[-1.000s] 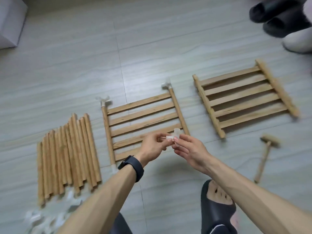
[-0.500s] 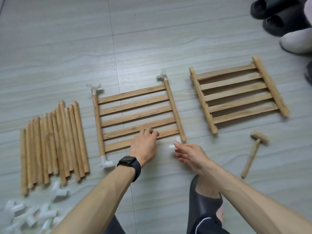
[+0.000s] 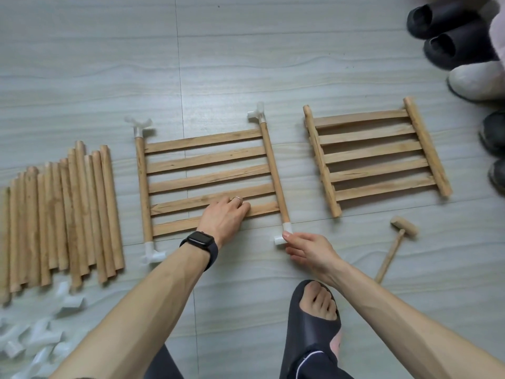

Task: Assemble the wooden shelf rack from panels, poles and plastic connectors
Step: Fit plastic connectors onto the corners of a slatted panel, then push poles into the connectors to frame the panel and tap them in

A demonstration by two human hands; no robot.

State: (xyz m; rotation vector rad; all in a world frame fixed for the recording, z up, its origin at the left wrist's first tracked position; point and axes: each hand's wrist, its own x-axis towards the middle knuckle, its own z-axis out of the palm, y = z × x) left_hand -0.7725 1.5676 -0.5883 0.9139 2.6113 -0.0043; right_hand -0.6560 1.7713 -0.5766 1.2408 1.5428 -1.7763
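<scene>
**Fourth corner connector being seated on panel**

The floor (image 3: 246, 64) is used as the bench. The panel (image 3: 207, 177) is laid flat at centre. A second panel (image 3: 374, 154) is laid well apart to its right, with no fittings on it. Poles (image 3: 68, 214) are piled side by side at left.

The panel is pressed down by the left hand (image 3: 224, 217), which is laid on the nearest slats. Its fingers are held together and bent over a slat; whether the tips are hooked under cannot be told. The right hand (image 3: 311, 247) is set at the panel's near-right corner. A mallet (image 3: 393, 253) is lying near it, untouched. Spare connectors (image 3: 41, 337) are heaped at lower left.

Corner connectors (image 3: 153, 253) are fitted on the three other rail ends. The connector (image 3: 285, 229) is on the near end of the right rail. It is pinched by the right thumb against bunched, curled fingers below.

Risks, as judged:
- The connector may be left cocked or half seated if it is pushed off the rail's axis.
- Its side outlet may be turned out of match with the other corners, so poles would not line up.
- The panel may be slid on the smooth floor if the left hand's pressure is eased.
- The far connector may be knocked loose by that same push.
</scene>
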